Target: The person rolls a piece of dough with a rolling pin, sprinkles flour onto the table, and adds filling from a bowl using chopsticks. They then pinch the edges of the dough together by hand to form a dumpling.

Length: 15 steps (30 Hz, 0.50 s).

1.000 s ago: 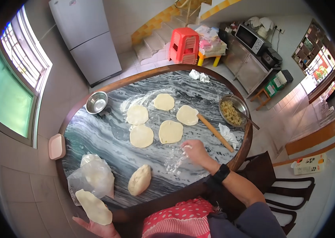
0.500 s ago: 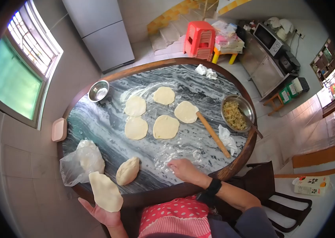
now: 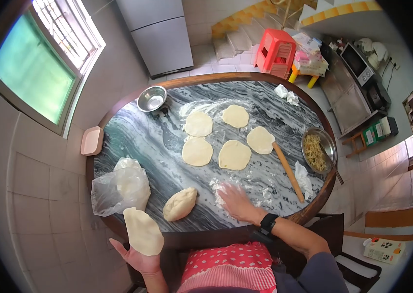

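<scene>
Just off the table's near edge, my left hand holds up a flat piece of dough, which drapes over its fingers and hides most of them; the thumb sticks out to the left. My right hand, slightly blurred, lies palm down with fingers spread on a patch of scattered flour on the marble tabletop. Between the hands rests a folded, filled dough parcel. Several rolled dough rounds lie farther in, and a wooden rolling pin touches the rightmost one.
A steel bowl of shredded filling with a spoon stands at the right edge. At left are a plastic bag with dough and a pink dish. A small metal bowl sits at the back left. Crumpled tissue lies beside the pin.
My right hand has gone from curled fingers to spread flat on the flour. My left hand still holds the dough piece. The whole view has shifted, moving the scene rightward.
</scene>
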Available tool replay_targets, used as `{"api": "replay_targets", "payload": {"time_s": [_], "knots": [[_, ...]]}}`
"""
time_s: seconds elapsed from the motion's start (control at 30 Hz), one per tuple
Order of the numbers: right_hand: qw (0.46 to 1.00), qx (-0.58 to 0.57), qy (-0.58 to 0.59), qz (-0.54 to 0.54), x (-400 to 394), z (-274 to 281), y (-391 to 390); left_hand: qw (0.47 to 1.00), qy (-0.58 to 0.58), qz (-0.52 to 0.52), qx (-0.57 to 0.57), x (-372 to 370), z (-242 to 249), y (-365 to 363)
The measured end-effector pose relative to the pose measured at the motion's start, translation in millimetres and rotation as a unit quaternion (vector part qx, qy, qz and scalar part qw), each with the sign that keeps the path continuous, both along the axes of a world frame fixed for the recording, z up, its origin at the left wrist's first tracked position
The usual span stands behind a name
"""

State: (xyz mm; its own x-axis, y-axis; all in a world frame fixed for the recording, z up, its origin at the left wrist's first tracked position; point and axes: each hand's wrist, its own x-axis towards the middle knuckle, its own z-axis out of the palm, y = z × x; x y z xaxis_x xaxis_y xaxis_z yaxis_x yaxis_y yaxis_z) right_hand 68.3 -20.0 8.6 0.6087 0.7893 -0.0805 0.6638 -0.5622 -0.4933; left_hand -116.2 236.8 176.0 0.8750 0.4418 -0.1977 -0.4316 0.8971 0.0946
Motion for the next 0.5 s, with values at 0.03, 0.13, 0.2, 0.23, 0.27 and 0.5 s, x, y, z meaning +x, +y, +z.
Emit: {"api": "replay_targets", "payload": {"time_s": [0.03, 0.13, 0.2, 0.23, 0.27, 0.5], "knots": [[0.998, -0.046, -0.034, -0.012, -2.1, -2.1, -1.3, 1.000, -0.002, 0.004, -0.004, 1.0, -1.9, 2.5], [0.993, -0.084, -0.080, -0.029, -19.4, 0.8, 22.6, 0.999, -0.001, -0.016, 0.040, 2.8, -8.7, 7.2], [0.991, -0.114, -0.076, 0.009, -34.4, 9.4, 27.4, 1.000, 0.027, -0.015, -0.006, 4.9, -12.9, 10.9], [0.992, -0.094, -0.063, 0.059, -45.2, 10.2, 22.4, 0.999, 0.026, -0.019, -0.009, 7.5, -15.0, 12.3], [0.990, -0.075, -0.050, 0.109, -54.7, 8.8, 16.1, 0.999, 0.025, -0.024, -0.005, 10.0, -17.0, 13.2], [0.984, -0.164, -0.059, -0.047, -12.7, 10.1, -38.0, 0.996, 0.004, -0.086, 0.011, 33.9, -23.8, 13.3]]}}
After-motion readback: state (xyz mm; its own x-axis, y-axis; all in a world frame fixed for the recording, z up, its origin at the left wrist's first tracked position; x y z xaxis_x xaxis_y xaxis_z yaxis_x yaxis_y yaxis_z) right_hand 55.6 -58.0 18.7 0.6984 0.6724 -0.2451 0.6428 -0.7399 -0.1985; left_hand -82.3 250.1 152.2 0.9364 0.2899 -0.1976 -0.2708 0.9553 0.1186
